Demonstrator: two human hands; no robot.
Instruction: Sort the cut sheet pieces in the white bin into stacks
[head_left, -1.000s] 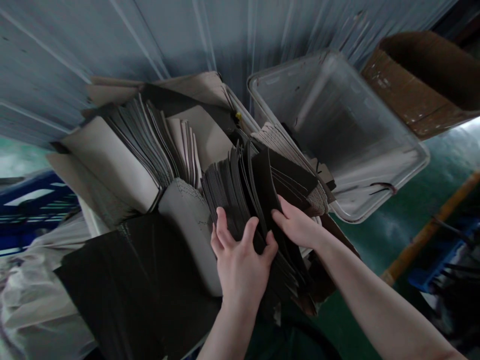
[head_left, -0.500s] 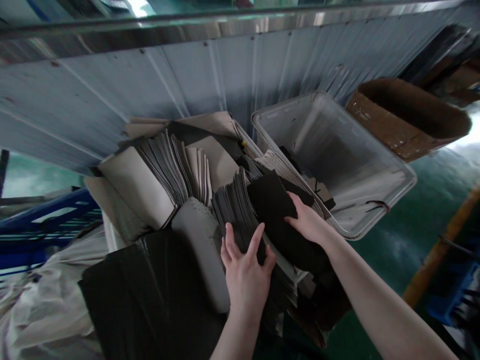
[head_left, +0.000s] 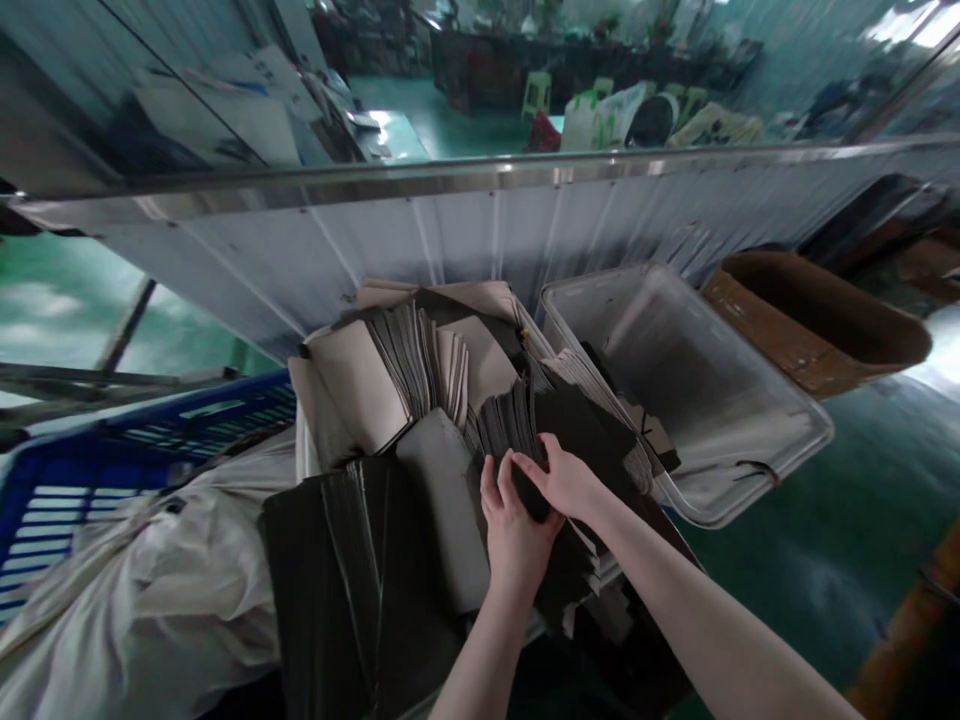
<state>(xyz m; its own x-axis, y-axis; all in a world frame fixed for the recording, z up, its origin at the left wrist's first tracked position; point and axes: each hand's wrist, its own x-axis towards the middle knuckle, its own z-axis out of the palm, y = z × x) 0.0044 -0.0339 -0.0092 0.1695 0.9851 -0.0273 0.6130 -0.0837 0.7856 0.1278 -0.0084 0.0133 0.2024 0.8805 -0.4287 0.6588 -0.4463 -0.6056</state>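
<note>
A stack of thin dark grey sheets (head_left: 507, 415) stands on edge among other stacks in a bin. My left hand (head_left: 517, 525) curls around its near side, fingers on the top edges. From the right, my right hand (head_left: 568, 482) closes on the same stack, its fingertips close to those of the left. To the left lie a light grey stack with rounded corners (head_left: 442, 500) and large black sheets (head_left: 352, 580). Beige sheets (head_left: 360, 385) lean behind them. Black sheets (head_left: 574, 425) lie just beyond my right hand. What the sheets are made of, I cannot tell.
A translucent plastic bin (head_left: 720, 400) stands to the right, with a tag-like piece inside. Beyond it is a brown cardboard box (head_left: 810, 330). On the left are a blue crate (head_left: 52, 500) and pale crumpled cloth (head_left: 187, 580). A ribbed metal wall (head_left: 465, 235) rises behind.
My right hand has left the black sheets on the right and moved left onto the dark grey stack. My left hand's spread fingers have closed in. The view has tilted up.
</note>
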